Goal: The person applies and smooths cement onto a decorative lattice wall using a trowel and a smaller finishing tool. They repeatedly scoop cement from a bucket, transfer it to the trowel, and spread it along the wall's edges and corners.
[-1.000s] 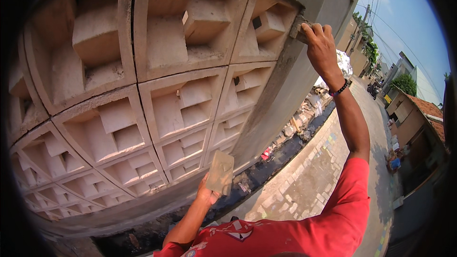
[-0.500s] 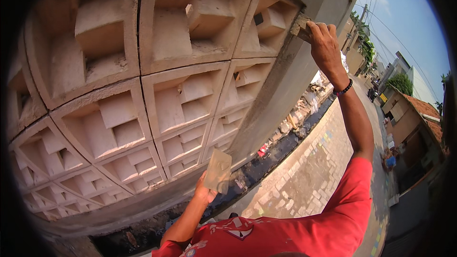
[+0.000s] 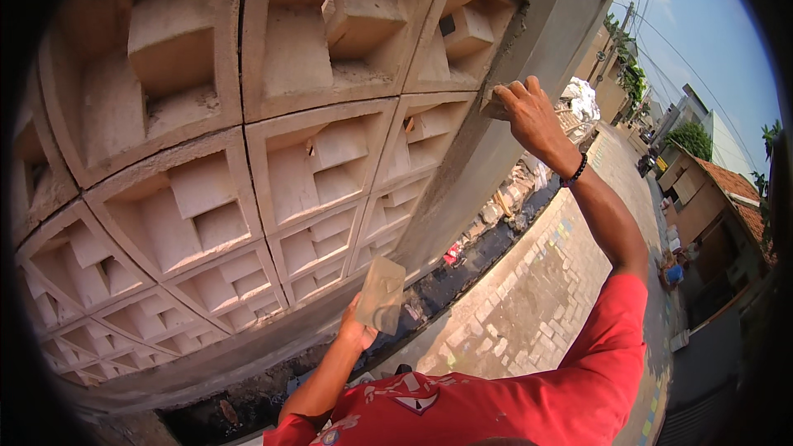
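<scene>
My left hand (image 3: 357,327) is closed on the lower edge of a flat, grey-brown rectangular board (image 3: 382,287) with a darker smear on its face. It holds the board tilted up, low in front of the wall. Higher up at the right, my right hand (image 3: 529,120) grips a small brownish block (image 3: 496,106), mostly hidden by the fingers. That block rests at the rough grey cement strip (image 3: 462,153) between the pierced blocks (image 3: 318,161) and the smooth grey pillar (image 3: 570,0). A dark bead bracelet (image 3: 576,169) circles my right wrist.
A dark, wet gutter (image 3: 438,293) runs along the wall's foot, with rubble and litter (image 3: 504,198) farther along. Beyond it lies a paved lane (image 3: 512,322). Houses with tiled roofs (image 3: 727,190) stand on the far right, under overhead wires.
My right hand has moved down and slightly left along the cement strip with the small block. My left hand and its board have hardly moved.
</scene>
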`<state>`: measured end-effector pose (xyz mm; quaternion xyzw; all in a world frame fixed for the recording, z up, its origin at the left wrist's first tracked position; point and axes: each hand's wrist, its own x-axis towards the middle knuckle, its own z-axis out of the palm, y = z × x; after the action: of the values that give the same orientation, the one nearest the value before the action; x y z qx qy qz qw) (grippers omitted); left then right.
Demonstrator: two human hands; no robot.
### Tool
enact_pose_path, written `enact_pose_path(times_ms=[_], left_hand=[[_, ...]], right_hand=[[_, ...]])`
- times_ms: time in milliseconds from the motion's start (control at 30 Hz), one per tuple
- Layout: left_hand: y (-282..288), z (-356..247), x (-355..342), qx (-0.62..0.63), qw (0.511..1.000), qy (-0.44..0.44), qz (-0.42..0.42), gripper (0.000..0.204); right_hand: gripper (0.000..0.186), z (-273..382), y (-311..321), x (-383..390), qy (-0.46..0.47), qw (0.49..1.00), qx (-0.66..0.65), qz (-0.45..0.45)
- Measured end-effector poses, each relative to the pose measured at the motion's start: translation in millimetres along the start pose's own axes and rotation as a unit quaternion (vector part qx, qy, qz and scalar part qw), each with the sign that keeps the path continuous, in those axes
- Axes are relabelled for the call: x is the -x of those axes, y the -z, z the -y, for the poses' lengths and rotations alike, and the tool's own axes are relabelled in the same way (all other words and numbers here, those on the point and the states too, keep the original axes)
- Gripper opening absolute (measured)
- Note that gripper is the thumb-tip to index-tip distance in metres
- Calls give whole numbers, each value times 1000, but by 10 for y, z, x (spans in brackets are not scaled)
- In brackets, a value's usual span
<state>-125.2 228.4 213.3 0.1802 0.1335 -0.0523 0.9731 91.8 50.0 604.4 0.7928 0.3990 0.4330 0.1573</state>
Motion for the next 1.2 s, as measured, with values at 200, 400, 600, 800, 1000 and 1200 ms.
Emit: enact_pose_path(times_ms=[200,400,600,800,1000,1200], left_hand=[[41,-32,48,2,1000,3,-21,25],[21,-14,68,8,1000,-9,-12,25],[11,-3,60,10,1000,-14,2,28],[1,-28,72,10,1000,-7,-1,27],[-1,24,68,7,1000,-8,3,25],[87,-4,128,-2,1000,-3,-4,26]], right_hand=[[40,-241,347,-222,-43,991,22,-121],[40,-464,445,-545,-32,983,71,-165],[42,-521,324,-572,-30,985,71,-156],[44,-490,236,-523,-32,987,88,-129],[30,-203,112,-298,-26,995,67,-68],[32,-63,76,-15,-42,994,-79,-69]])
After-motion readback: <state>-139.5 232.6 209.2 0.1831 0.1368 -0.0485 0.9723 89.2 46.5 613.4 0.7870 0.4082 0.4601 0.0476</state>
